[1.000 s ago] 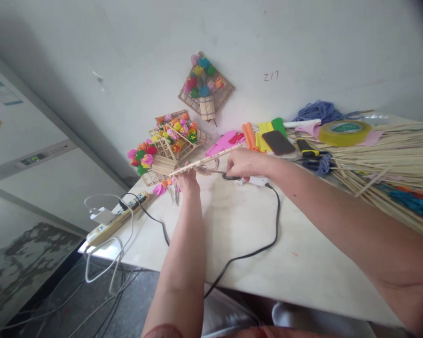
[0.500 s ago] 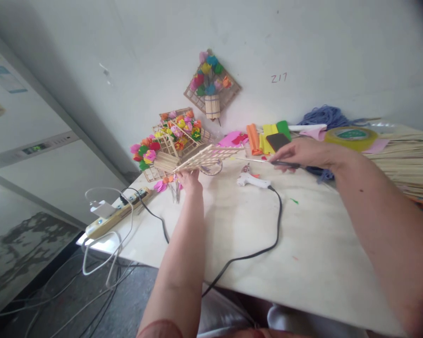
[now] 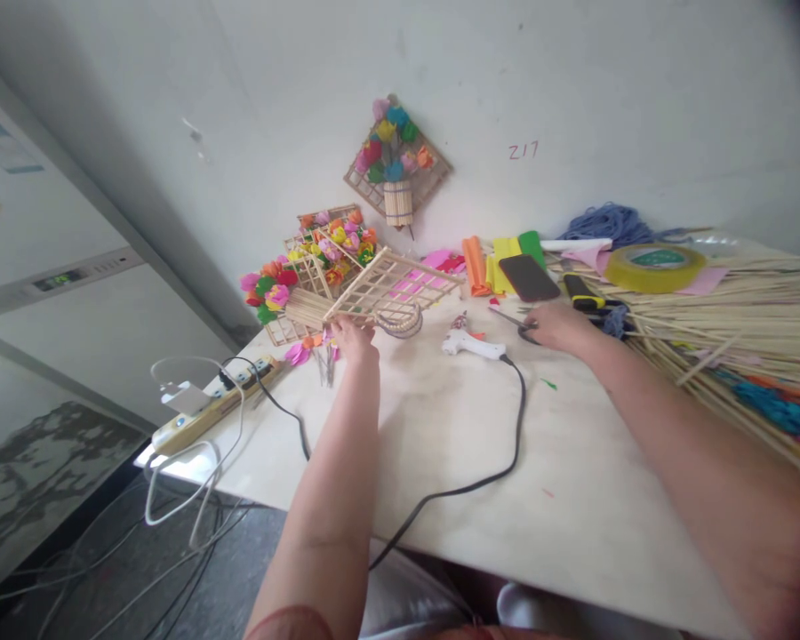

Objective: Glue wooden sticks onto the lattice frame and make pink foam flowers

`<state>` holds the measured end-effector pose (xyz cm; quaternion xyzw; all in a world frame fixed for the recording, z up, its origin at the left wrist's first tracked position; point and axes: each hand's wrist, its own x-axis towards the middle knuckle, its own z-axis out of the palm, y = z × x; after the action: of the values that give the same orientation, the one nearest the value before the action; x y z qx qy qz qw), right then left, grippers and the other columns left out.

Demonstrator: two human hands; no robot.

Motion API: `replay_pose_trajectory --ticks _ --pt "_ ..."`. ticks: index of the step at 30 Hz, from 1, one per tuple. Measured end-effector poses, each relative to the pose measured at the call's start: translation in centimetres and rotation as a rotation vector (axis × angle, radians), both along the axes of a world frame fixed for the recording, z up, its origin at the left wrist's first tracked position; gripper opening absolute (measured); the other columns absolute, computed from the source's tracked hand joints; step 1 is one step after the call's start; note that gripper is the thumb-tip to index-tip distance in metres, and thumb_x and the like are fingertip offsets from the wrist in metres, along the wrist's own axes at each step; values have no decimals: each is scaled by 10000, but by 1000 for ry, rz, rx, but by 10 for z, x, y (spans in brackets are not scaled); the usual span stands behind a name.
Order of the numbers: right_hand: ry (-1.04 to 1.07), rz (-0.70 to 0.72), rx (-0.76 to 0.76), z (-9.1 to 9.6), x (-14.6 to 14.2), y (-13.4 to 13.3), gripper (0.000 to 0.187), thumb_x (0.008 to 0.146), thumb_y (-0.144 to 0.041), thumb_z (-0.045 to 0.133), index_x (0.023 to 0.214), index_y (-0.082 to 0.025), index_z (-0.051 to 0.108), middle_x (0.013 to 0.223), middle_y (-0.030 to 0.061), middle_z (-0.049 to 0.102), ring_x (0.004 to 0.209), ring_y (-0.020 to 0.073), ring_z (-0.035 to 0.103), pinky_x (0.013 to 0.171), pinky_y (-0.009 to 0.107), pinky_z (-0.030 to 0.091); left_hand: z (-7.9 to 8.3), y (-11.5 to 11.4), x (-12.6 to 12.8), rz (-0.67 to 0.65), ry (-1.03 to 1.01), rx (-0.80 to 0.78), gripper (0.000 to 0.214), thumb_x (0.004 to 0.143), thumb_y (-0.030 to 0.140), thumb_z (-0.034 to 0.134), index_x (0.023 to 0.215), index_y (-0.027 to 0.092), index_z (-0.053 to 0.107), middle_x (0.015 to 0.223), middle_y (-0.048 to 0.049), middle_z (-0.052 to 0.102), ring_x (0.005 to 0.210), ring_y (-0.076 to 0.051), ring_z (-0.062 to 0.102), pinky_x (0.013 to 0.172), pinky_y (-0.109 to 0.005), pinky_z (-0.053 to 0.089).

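Observation:
My left hand (image 3: 353, 338) grips the lower left corner of a lattice (image 3: 406, 289) made of thin wooden sticks, holding it tilted above the table. A small curved stick pot (image 3: 400, 320) is attached to the lattice's underside. My right hand (image 3: 555, 327) is low at the tabletop, its fingers closed around the dark handles of a pair of scissors (image 3: 507, 316), whose blades point left. Between my hands lies a white glue gun (image 3: 473, 342), nozzle away from me. Finished flower lattices (image 3: 333, 253) are stacked behind my left hand.
A power strip (image 3: 206, 413) with cords lies along the left edge. On the right are a phone (image 3: 529, 277), a yellow-black cutter (image 3: 583, 292), a tape roll (image 3: 654, 267), blue cord (image 3: 608, 224) and many thin sticks (image 3: 726, 311). A flower lattice (image 3: 398, 160) hangs on the wall.
My right hand has moved down and slightly right with the scissors, away from the lattice to the tabletop. In my left hand, the lattice has tipped so its grid faces me more.

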<state>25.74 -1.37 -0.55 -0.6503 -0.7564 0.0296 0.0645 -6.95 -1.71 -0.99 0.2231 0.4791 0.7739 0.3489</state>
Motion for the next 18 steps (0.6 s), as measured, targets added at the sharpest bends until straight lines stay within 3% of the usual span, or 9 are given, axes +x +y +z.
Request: replay_pose_trajectory --ticks 2,7,11,15,18 --pt "-39 -16 1 -4 -3 -1 266 719 -285 549 897 -162 703 934 140 664 900 288 601 694 345 451 9 1 3 91 27 -67 271 853 460 311 915 227 435 834 -36 543 654 -122 595 530 -229 446" --pt "-115 13 -38 -6 -7 -3 301 737 -328 498 920 -189 692 993 130 658 911 266 603 672 312 435 23 8 5 140 67 -88 283 848 459 342 785 195 421 706 -7 510 567 -101 570 512 -215 439" --pt "-79 20 -47 -7 -3 -1 311 759 -311 475 966 -215 686 1031 109 656 935 259 598 697 317 433 25 16 3 152 32 -17 269 851 440 357 748 195 397 663 20 467 496 -78 520 520 -230 457" --pt "-2 -56 -13 -9 2 -1 360 771 -344 485 1065 -220 651 1116 95 628 989 252 577 744 321 430 23 22 0 110 -42 4 241 859 433 342 786 208 385 641 32 453 471 -85 503 517 -259 468" --pt "74 -123 67 -7 2 -3 374 764 -399 496 1043 -201 645 1059 98 647 956 254 586 722 322 432 20 24 -1 90 -91 70 209 856 419 363 808 217 382 659 32 455 525 -88 527 547 -253 474"
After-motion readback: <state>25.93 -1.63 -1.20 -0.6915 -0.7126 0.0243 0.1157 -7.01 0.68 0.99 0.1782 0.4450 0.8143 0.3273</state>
